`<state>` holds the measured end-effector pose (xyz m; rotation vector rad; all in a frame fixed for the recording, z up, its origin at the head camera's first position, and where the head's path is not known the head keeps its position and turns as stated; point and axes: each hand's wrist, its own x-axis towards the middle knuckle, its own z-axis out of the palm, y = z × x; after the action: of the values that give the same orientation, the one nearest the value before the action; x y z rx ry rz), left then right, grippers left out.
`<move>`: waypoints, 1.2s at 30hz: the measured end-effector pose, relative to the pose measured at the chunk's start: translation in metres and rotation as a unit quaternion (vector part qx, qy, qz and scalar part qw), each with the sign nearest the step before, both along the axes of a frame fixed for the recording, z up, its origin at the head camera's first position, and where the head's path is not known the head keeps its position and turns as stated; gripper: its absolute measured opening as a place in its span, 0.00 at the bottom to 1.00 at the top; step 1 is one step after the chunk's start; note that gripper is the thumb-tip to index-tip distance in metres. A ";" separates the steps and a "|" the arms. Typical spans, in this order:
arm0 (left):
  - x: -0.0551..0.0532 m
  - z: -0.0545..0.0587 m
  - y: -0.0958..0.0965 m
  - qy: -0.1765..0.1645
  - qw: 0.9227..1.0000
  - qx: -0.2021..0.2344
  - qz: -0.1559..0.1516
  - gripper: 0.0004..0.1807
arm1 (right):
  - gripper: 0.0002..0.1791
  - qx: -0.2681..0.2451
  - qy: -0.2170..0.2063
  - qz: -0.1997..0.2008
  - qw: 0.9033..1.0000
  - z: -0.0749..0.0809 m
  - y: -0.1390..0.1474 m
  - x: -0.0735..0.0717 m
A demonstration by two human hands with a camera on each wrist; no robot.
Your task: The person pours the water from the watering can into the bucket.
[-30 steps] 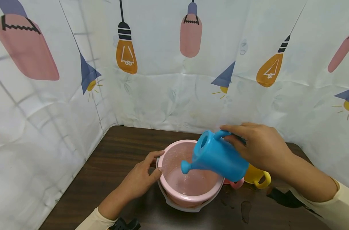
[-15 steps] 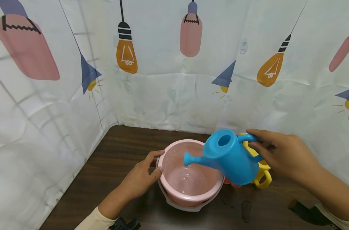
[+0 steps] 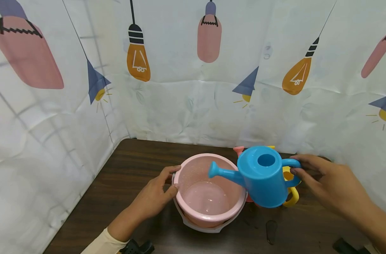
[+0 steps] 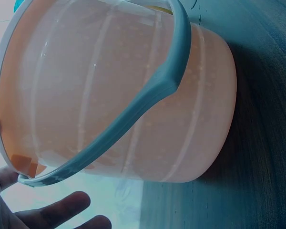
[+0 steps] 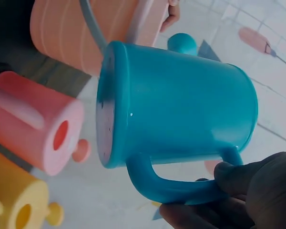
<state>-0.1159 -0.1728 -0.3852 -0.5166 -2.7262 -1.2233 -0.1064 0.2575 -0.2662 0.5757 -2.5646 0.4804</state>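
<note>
A blue toy watering can [image 3: 264, 180] is held nearly upright by its looped handle in my right hand [image 3: 332, 185]; the fingers and thumb curl round that handle in the right wrist view. Its spout points left, over the right part of a pink bucket [image 3: 209, 217] with a little water in the bottom. At the bucket's left rim rests my left hand [image 3: 153, 194], thumb and forefinger touching the edge. Two fingers [image 4: 62, 210] stretch out straight beside the bucket in the left wrist view.
Behind the blue can, mostly hidden in the head view, stand a pink watering can [image 5: 33, 117] and a yellow watering can [image 5: 14, 191]. Spilt water [image 3: 271, 231] wets the dark wooden table [image 3: 142, 151] at the front right. A printed curtain [image 3: 186, 106] hangs behind and at the left.
My right hand has moved right and downward with the blue watering can, which has swung from tipped over the bucket to nearly upright. The left hand stays at the bucket's rim.
</note>
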 end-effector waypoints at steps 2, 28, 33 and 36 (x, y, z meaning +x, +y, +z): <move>0.000 0.000 0.000 -0.001 1.000 0.000 0.000 0.28 | 0.18 -0.013 -0.013 -0.008 1.000 -0.004 0.003 0.001; -0.002 -0.001 -0.001 -0.009 1.000 0.000 -0.001 0.28 | 0.17 -0.081 -0.035 -0.111 0.990 -0.044 0.042 0.010; -0.002 -0.001 0.000 -0.008 1.000 0.001 -0.003 0.28 | 0.17 -0.088 -0.044 -0.140 0.985 -0.049 0.052 0.013; -0.002 -0.001 0.000 -0.006 1.000 0.001 -0.004 0.28 | 0.17 -0.089 -0.040 -0.155 0.983 -0.050 0.056 0.013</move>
<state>-0.1179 -0.1730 -0.3861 -0.5213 -2.7360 -1.2341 -0.0932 0.3140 -0.3165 0.0912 -2.5870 0.6242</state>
